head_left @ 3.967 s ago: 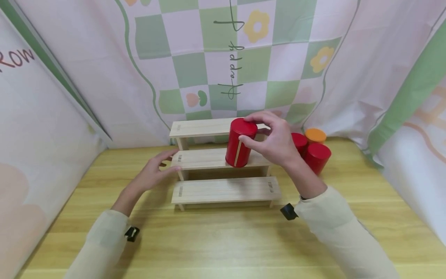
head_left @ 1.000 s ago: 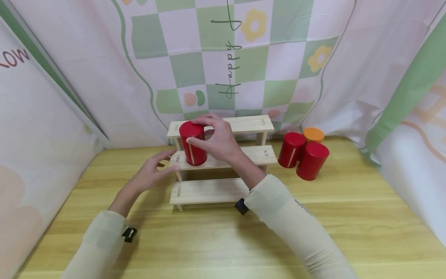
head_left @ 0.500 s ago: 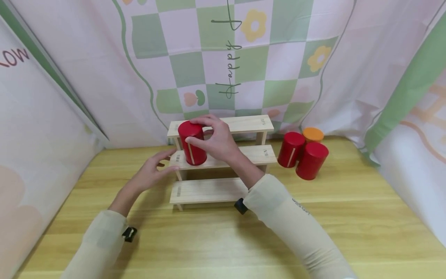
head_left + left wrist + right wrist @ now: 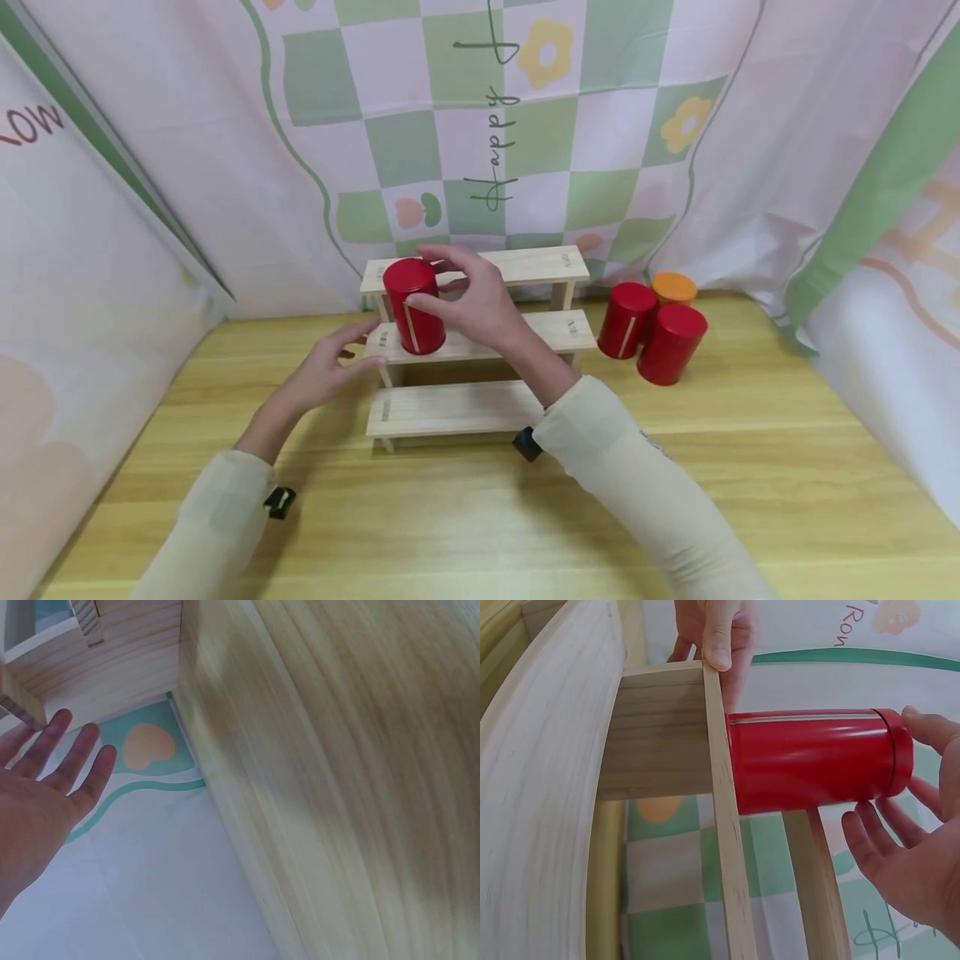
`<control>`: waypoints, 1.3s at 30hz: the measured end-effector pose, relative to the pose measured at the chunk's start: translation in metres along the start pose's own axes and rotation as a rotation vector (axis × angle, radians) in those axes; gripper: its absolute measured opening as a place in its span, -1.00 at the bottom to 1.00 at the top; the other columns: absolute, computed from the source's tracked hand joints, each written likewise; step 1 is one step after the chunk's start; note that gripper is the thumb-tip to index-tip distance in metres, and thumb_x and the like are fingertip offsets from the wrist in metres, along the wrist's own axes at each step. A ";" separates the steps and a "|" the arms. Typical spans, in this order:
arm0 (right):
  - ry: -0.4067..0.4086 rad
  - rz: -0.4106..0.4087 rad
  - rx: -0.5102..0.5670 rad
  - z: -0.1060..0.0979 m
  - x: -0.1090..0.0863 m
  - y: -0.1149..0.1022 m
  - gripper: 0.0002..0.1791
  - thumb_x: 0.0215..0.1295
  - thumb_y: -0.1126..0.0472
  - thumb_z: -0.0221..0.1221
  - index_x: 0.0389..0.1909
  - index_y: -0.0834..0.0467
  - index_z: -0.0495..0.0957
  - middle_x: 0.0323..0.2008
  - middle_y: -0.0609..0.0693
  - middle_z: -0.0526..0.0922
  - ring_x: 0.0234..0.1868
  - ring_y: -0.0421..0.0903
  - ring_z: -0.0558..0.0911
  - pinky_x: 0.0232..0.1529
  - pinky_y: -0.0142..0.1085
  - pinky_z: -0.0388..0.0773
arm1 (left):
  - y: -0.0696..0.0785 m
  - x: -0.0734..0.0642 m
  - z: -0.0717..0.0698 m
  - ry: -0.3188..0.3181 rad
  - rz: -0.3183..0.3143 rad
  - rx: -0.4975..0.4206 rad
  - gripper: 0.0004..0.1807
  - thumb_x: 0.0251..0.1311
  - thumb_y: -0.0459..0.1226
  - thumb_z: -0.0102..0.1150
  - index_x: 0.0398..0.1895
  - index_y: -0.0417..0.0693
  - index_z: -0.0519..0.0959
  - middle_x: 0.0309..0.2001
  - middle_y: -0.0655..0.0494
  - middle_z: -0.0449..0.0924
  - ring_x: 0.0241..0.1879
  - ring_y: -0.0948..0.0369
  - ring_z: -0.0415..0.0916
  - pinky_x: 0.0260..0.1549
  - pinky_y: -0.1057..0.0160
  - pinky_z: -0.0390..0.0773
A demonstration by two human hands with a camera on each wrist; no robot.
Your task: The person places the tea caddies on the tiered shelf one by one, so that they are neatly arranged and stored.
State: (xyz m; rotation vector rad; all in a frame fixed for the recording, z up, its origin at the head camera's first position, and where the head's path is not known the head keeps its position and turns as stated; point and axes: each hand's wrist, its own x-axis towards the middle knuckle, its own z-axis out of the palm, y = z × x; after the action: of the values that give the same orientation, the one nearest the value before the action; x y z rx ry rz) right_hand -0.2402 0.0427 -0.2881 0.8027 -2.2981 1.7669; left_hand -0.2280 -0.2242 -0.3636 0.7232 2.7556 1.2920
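Note:
A red tea canister (image 4: 414, 307) stands upright at the left end of the middle tier of a three-step wooden display stand (image 4: 465, 408). My right hand (image 4: 480, 304) is at its right side, index finger lifted off the lid, thumb by the front. In the right wrist view those fingers (image 4: 877, 832) are loosely spread about the canister's lid end. My left hand (image 4: 326, 367) holds the left end of the middle tier between thumb and index finger. The left wrist view shows its other fingers (image 4: 79, 761) extended and apart.
Right of the stand, two red canisters (image 4: 627, 321) and an orange-lidded one (image 4: 675, 287) stand close together on the wooden table (image 4: 450, 517). A printed cloth (image 4: 622, 125) hangs behind and along both sides.
Over the earlier frames, my right hand carried the red canister leftward along the middle tier. Since half a second ago its index finger has risen off the lid. My left hand stayed put.

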 end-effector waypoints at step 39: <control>0.142 -0.028 0.030 -0.080 -0.056 0.012 -0.49 0.28 0.50 0.33 0.24 0.44 0.50 0.21 0.34 0.57 0.10 0.20 0.66 0.09 -0.31 0.66 | 0.000 0.001 0.000 0.008 -0.007 -0.001 -0.31 0.45 -0.24 0.24 0.54 -0.30 0.28 0.47 -0.30 0.33 0.28 -0.22 0.39 0.19 -0.28 0.49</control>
State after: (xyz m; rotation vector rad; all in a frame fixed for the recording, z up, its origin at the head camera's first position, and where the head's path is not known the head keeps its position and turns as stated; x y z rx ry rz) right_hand -0.2152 0.1372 -0.2970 0.6864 -2.1647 1.7894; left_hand -0.2287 -0.2243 -0.3637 0.7086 2.7608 1.2982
